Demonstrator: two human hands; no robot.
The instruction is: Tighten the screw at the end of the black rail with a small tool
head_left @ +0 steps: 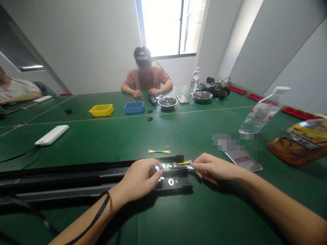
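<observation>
A long black metal rail with an open channel runs in from the left edge. My left hand is closed over it near its right end, thumb and fingers gripping there; a shiny patch shows beside the fingertips. My right hand, closed in a pinch, holds a slim silvery tool at the rail's end; its exact kind is unclear. Beside that tool lies a yellow-sleeved wire with a ring terminal. Behind the rail, a short green-and-yellow grounding wire with ring ends rests near a small brass nut.
A phone, a tilted water bottle and an orange drink bottle are at right. A white power bank lies left. Farther back are yellow and blue bins, metal bowls and a seated person.
</observation>
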